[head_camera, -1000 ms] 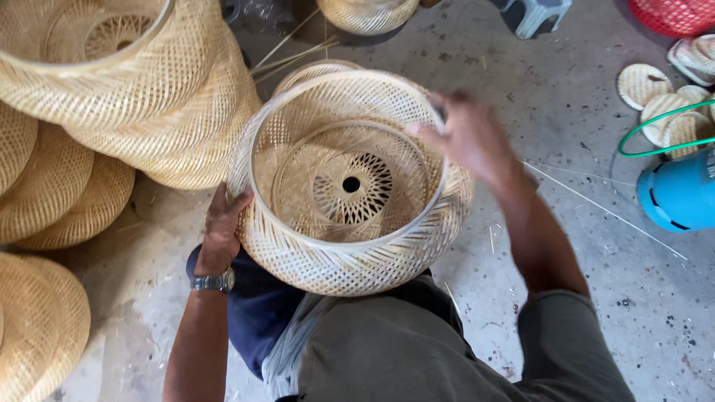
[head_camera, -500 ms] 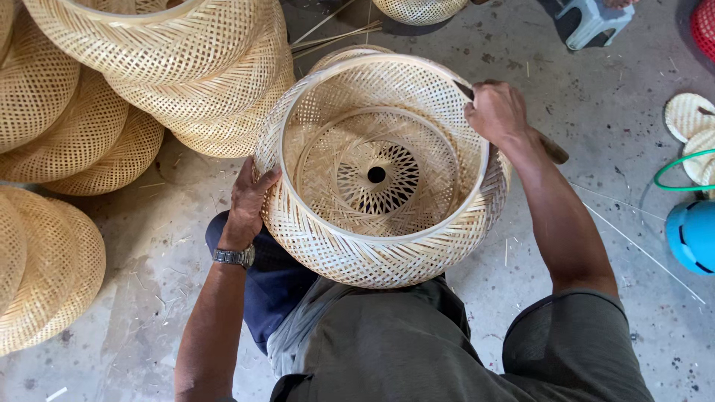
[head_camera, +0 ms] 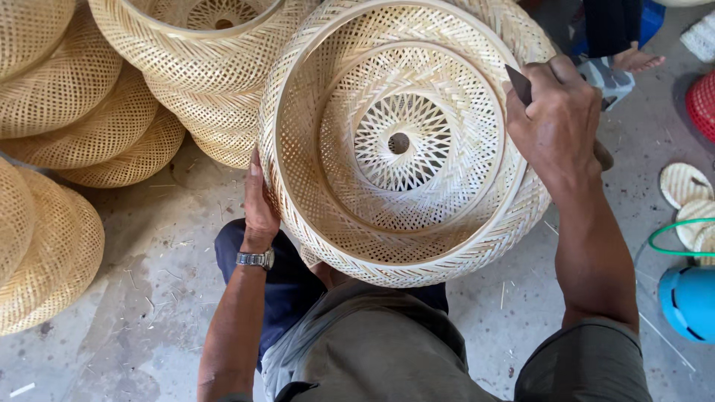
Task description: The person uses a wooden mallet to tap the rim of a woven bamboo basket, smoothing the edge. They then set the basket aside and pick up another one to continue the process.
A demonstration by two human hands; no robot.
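Note:
A large round woven bamboo shade [head_camera: 350,223] rests on my lap, its open mouth turned up towards me and a small hole at the centre of its weave. My left hand [head_camera: 259,205] presses flat against its outer left wall, a metal wristwatch on that wrist. My right hand [head_camera: 555,119] is closed around a dark-bladed knife [head_camera: 519,83] at the right rim, the blade tip resting on the rim.
Several more woven shades are stacked at the upper left [head_camera: 194,52] and lower left [head_camera: 45,246]. Small round woven discs [head_camera: 685,184] lie on the concrete floor at right, beside a blue container [head_camera: 689,301] and a red basket [head_camera: 704,104]. Another person's foot [head_camera: 637,59] shows at top right.
The shade has been lifted closer and tilted towards me, filling more of the view. My right hand stays on the right rim, with the knife blade now showing.

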